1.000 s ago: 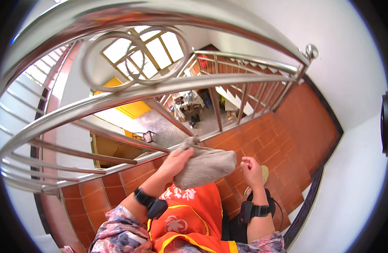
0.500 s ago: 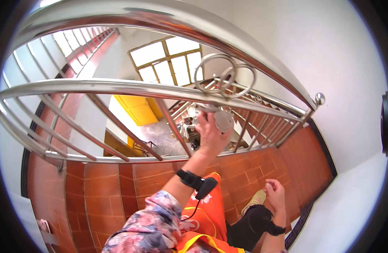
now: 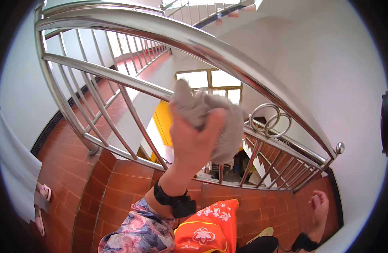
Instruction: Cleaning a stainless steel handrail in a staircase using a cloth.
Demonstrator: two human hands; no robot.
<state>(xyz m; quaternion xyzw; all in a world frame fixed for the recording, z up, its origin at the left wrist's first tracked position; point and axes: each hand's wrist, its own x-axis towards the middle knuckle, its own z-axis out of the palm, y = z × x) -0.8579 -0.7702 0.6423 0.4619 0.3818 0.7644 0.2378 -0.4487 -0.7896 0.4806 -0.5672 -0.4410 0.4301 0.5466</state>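
My left hand (image 3: 189, 137) is wrapped round a bunched grey cloth (image 3: 232, 130), and both are smeared by motion. The cloth covers part of the middle rail (image 3: 118, 78) of a shiny metal stair railing; whether it touches the rail I cannot tell. Lower right, my right hand (image 3: 318, 206) hangs off to the side, away from the railing, its fingers curled loosely with nothing seen in them. Black straps with small dark devices circle both wrists.
A thick top rail (image 3: 181, 31) arches over upright bars, with metal rings (image 3: 270, 121) toward the right. Red-tiled steps (image 3: 128, 185) lie underfoot. A person in pink slippers (image 3: 45, 192) stands at left. Through the bars show a lower floor and a yellow panel (image 3: 162, 122).
My left hand and the cloth have come up from below the middle rail and appear larger. The whole view has shifted, bringing the person at left further into sight. My right hand appears further right.
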